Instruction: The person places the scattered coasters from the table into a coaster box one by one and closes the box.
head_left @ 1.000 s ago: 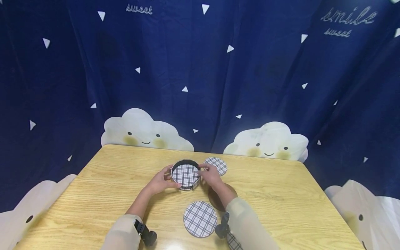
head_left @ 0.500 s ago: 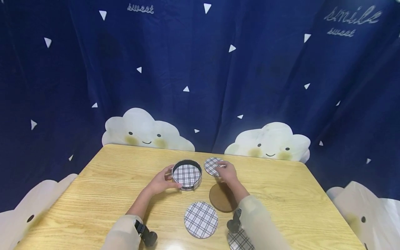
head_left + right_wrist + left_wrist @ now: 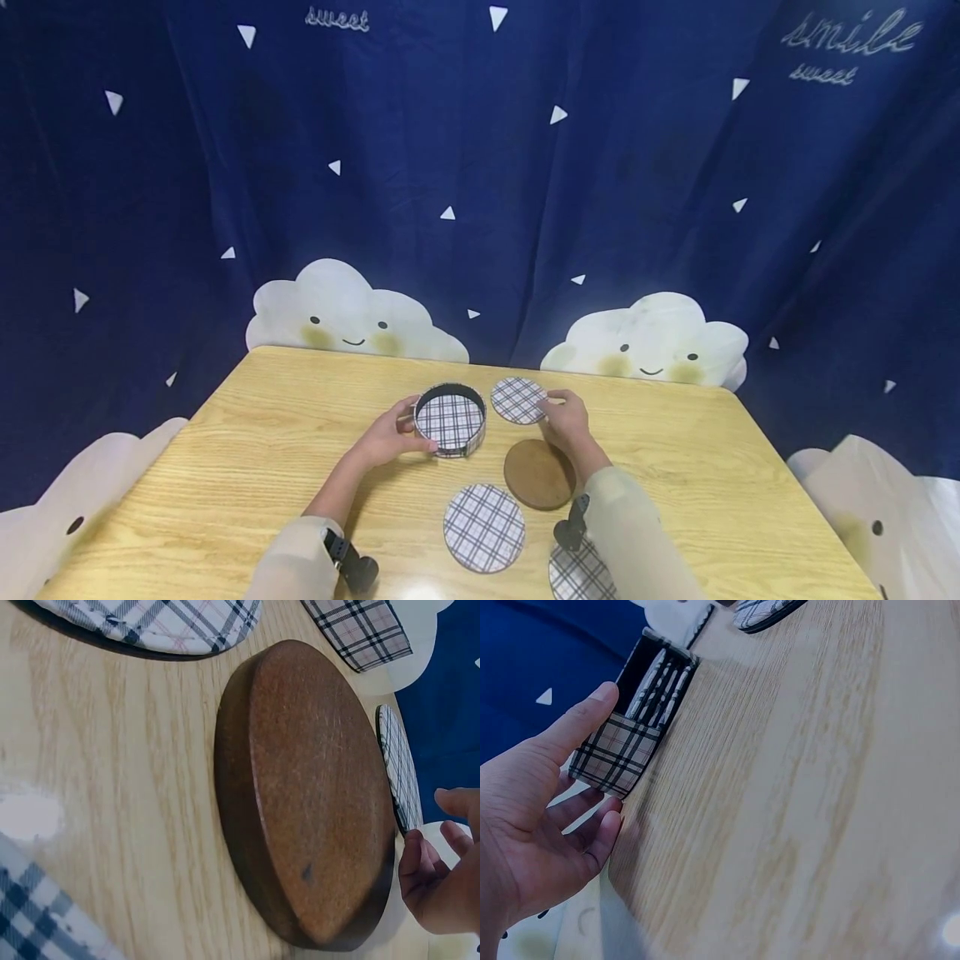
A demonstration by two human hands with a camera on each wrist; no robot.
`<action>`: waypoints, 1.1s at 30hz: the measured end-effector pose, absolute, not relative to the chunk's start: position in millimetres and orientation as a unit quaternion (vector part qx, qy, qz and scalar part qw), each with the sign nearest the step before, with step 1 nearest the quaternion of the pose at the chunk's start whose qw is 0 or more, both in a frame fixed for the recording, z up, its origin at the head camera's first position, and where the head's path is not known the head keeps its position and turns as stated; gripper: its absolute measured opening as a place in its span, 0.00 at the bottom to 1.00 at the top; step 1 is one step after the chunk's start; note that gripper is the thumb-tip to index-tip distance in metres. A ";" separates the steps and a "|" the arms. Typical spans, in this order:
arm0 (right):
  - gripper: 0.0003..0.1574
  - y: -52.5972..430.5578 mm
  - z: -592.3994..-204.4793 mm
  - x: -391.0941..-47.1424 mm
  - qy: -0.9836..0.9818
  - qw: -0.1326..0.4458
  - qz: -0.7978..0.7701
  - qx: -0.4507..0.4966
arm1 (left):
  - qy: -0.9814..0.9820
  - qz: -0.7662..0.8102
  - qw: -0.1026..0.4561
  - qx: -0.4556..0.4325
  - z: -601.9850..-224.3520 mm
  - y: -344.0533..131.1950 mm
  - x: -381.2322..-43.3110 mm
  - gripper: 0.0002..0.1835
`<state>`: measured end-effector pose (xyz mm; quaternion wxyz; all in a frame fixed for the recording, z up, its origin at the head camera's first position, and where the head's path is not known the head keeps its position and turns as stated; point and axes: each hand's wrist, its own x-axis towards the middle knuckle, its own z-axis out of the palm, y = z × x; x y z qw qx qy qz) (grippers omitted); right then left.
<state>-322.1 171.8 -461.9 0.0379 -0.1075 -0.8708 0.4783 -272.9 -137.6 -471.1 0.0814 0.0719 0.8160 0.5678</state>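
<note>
My left hand (image 3: 390, 433) grips the left side of a round plaid coaster holder (image 3: 476, 442), thumb in front and fingers behind. Through the slot in its wall, the left wrist view shows several coasters stacked inside. A plaid coaster (image 3: 517, 400) lies flat on the table just right of the holder. At that coaster's right edge is my right hand (image 3: 567, 417), fingers bent. In the right wrist view its fingertips (image 3: 412, 840) are by the coaster's rim; a gap shows beside another finger, and contact is unclear.
A thick brown wooden disc (image 3: 538, 475) lies in front of the right hand. Nearer are a plaid coaster (image 3: 483, 528) and another (image 3: 579, 573) partly under the right sleeve. The wooden table (image 3: 300, 392) ends at a dark blue curtain (image 3: 412, 167).
My right hand has left the holder's right rim, passed rightward over the far coaster and stopped at its right edge. The left hand has stayed on the holder.
</note>
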 end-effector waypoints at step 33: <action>0.39 167.2 -471.8 -324.0 -0.934 0.015 0.343 -0.094 | 0.808 0.580 0.077 0.074 -471.9 -137.0 -271.8 0.51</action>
